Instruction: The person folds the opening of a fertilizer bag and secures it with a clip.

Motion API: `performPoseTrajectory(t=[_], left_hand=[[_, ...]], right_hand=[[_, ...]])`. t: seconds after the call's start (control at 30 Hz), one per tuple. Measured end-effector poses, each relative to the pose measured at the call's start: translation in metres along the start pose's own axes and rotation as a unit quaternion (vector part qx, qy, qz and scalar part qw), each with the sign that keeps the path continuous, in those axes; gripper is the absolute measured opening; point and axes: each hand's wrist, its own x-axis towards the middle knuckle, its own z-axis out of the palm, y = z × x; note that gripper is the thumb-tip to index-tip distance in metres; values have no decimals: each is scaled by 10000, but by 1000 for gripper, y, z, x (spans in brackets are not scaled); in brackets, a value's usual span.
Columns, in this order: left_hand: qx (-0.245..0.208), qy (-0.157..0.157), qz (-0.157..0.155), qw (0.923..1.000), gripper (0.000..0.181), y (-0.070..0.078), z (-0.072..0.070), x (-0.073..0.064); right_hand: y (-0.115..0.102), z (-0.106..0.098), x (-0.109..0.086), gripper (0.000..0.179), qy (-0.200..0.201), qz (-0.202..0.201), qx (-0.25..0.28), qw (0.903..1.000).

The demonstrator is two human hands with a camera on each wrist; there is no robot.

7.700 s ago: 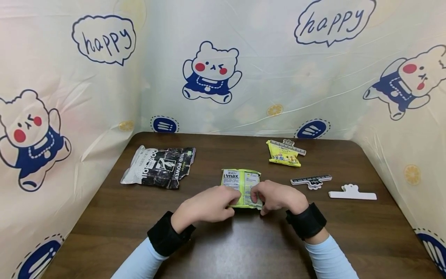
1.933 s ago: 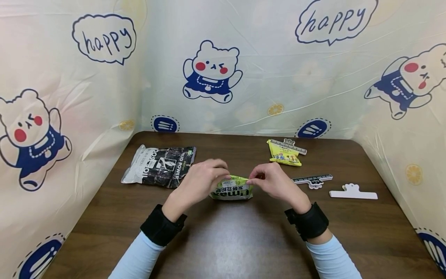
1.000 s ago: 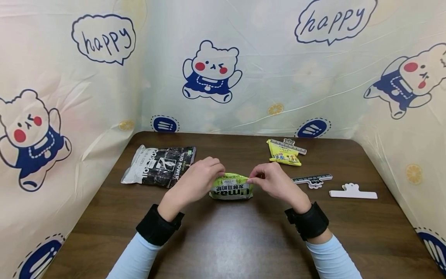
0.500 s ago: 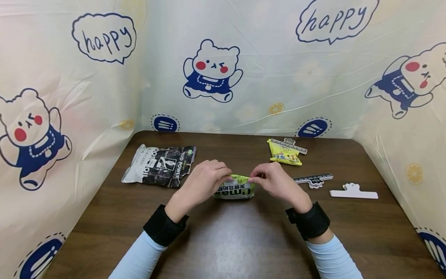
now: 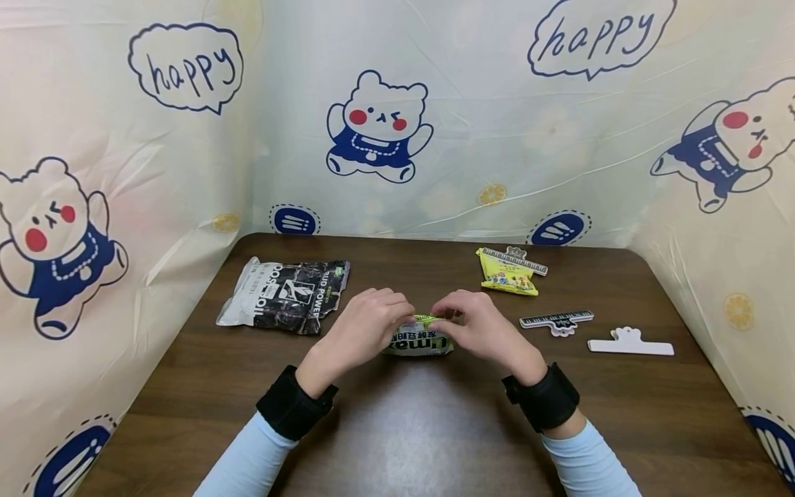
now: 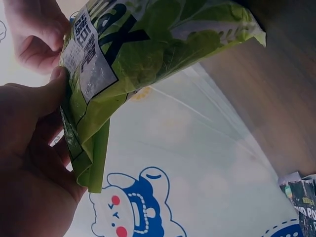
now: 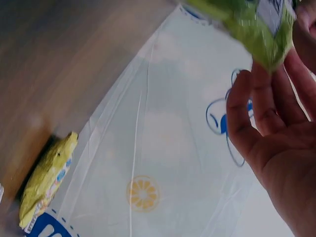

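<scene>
A small green bag with dark lettering (image 5: 419, 343) stands on the table between my two hands, its lettering upside down in the head view. My left hand (image 5: 366, 323) pinches the folded top at its left end. In the left wrist view the thumb presses the near face of the bag (image 6: 148, 54), and a folded green flap hangs by the fingers. My right hand (image 5: 481, 324) pinches the same top edge further right. The right wrist view shows its fingers (image 7: 266, 106) behind the corner of the bag. Most of the fold is hidden behind the fingers.
A black-and-white bag (image 5: 286, 297) lies at the back left. At the back right is a yellow packet (image 5: 506, 275) with a keyboard-patterned clip (image 5: 515, 261) on it. Right of my hand lie another keyboard-patterned clip (image 5: 555, 320) and a white clip (image 5: 630, 344). Printed cloth surrounds the table.
The green bag lay flat in the earliest frame and now stands with its top folded. In the last half second my right hand has shifted left along the top edge; the left hand barely moved.
</scene>
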Motion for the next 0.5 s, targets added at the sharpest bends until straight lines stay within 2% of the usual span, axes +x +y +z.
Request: performPoseTrajectory(t=[0.17, 0.4, 0.5], left_hand=[[54, -59, 15, 10000, 5, 1, 1, 1], [35, -102, -15, 9999, 6, 0, 2, 0], [74, -108, -34, 9999, 5, 1, 2, 0]], right_hand=[[-2, 6, 1, 6, 207, -53, 20, 9998], [-1, 10, 1, 7, 431, -387, 80, 9983], [-2, 11, 1, 8, 451, -354, 129, 9983]])
